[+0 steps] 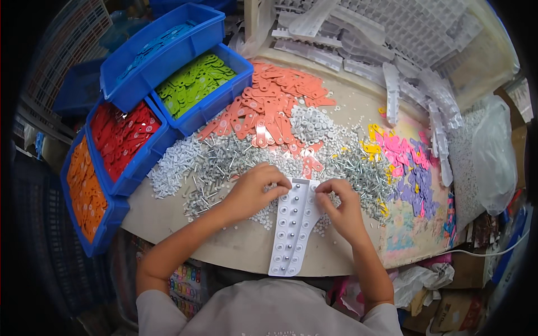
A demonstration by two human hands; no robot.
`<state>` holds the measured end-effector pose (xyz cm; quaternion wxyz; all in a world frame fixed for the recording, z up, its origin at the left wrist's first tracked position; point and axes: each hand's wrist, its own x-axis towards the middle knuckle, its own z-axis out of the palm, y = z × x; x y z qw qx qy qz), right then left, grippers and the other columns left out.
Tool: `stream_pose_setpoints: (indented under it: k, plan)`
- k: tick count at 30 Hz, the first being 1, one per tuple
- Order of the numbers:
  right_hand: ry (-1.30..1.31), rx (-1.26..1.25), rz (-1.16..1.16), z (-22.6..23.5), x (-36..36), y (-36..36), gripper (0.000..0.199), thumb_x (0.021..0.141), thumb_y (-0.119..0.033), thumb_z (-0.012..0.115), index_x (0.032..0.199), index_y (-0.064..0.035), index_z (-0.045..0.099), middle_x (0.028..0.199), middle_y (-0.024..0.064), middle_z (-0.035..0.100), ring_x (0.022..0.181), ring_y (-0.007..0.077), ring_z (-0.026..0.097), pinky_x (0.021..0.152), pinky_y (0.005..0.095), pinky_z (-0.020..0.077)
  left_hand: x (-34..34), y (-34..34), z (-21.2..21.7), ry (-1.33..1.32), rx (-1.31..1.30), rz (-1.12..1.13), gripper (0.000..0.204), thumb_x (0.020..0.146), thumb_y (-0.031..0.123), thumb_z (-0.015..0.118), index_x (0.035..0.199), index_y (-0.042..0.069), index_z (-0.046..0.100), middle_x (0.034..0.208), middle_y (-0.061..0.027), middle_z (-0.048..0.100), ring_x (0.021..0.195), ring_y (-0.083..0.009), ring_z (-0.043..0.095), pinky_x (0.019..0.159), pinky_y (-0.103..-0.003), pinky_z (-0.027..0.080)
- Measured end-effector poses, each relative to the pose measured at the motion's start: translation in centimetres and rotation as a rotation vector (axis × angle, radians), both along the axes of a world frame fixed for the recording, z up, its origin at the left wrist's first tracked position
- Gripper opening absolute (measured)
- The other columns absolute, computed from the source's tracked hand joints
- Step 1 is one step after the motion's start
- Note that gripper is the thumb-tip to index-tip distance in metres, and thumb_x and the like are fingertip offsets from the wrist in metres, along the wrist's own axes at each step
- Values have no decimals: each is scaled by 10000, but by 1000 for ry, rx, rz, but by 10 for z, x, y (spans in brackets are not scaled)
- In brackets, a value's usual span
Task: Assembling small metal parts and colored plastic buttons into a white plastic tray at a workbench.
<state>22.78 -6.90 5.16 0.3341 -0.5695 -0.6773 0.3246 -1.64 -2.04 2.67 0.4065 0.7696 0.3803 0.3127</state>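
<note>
A white plastic holder [291,246] lies at the table's front edge, its long side pointing toward me. Round seats run down both sides, and a row of shiny metal heads sits in the middle channel. My left hand [253,191] is at the far left corner, thumb and fingertips brought together over a seat there. At the far right side, my right hand [343,208] has its thumb and forefinger closed close to another seat. Whatever small piece either hand pinches is too small to make out. Beyond the holder lie loose metal screws [224,162] and small white washers [311,124].
Blue bins [143,84] at the left hold blue, green, red and orange tabs. Coral tabs [274,95] spread across the back. Pink tabs [397,150] and purple tabs [420,182] lie right. More white holders [358,47] are stacked behind; a clear bag [493,151] stands right.
</note>
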Motion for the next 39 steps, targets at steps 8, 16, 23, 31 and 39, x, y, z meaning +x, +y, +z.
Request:
stream_pose_setpoints:
  k: [8,16,23,31,39]
  plan:
    - [-114,37,8,-14,-9,-11,99,843,-33,689,938,-19,667,901,90,625,882,240,562,821,350,453,6,-22,-14,-3,-106,56,90,869,95,720,931,29,713,862,-51,638,832,-188,593,741,-321,481]
    - [-219,249,-32,-35,-16,-21,140,827,-3,718,940,-15,636,910,112,596,895,296,552,786,378,457,15,-31,-18,48,50,202,84,859,97,735,905,32,706,846,-55,637,754,-193,584,685,-318,481]
    - [-288,407,-71,-41,-20,-24,122,826,-3,727,922,-10,652,934,122,594,905,309,555,778,393,466,15,-38,-29,-18,153,258,79,825,101,756,861,41,719,779,-62,639,760,-234,590,672,-339,474]
    - [-301,427,-41,-40,-16,-22,114,812,-23,739,893,-20,659,945,106,609,898,308,567,769,395,484,18,36,-4,225,330,196,79,828,106,740,895,65,742,827,-56,650,860,-253,608,803,-383,466]
    - [-125,397,-200,-26,-2,14,74,868,-16,675,936,-2,648,878,150,634,852,318,592,769,409,468,61,101,-36,268,633,134,28,771,88,693,793,85,709,847,-56,593,926,-253,571,833,-385,440]
